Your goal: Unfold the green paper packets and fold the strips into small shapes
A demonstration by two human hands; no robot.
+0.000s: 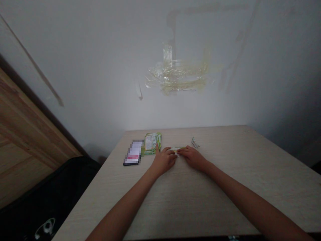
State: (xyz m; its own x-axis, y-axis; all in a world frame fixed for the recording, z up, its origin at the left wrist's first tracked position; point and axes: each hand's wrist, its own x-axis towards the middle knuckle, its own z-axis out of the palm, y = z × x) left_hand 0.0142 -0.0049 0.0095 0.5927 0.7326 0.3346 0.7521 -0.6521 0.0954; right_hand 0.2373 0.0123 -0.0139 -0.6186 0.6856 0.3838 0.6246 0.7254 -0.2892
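Both of my hands are low over the middle of the table, gripping a narrow green-and-white folded paper strip [176, 149] between their fingertips. My left hand [164, 160] is closed on the strip's left end, with one finger sticking up apart from the others. At the opposite end, my right hand [194, 157] pinches the strip with its fingers together. Much of the strip is hidden under the fingers, and its exact kind is too small to make out. Just left of my left hand lies a pile of flat green-and-white printed packets or cards [151, 141].
A phone [134, 152] with a blurred screen lies left of the pile. Behind my right hand is a small folded green-and-white paper piece [195, 142]. The pale wooden table [225, 144] meets a wall [107, 67] with tape remnants. A black bag-like item [57, 184] is at left.
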